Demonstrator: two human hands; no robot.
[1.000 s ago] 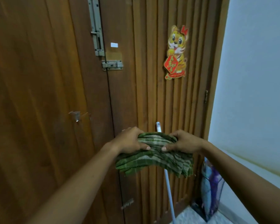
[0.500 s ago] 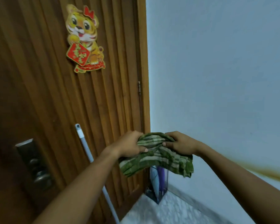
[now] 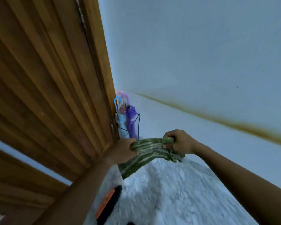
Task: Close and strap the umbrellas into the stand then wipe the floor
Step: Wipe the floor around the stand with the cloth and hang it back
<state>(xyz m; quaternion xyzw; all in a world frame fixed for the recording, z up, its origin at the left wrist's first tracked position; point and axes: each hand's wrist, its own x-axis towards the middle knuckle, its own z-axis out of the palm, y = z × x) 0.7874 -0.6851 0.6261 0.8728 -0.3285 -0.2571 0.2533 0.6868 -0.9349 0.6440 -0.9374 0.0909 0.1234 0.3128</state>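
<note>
Clutching a soft green-striped cloth [image 3: 150, 154], left hand [image 3: 123, 150] and right hand [image 3: 180, 142] curl fingers tight.

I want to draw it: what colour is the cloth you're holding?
The cloth is green with pale stripes, clearest in the head view.

A ribbed wooden door [image 3: 39, 78] fills the left; the pale blue wall [image 3: 193, 46] beside it bears a brown streak [image 3: 234, 125]. A blurred black-and-orange object [image 3: 109, 203] shows near the bottom edge.

Single head-worn view, tilted, facing forward and down.
Close above the left hand [image 3: 125, 149] and right hand [image 3: 179, 141]; floor [image 3: 169, 195] below them, wall [image 3: 193, 62] beyond.
</note>
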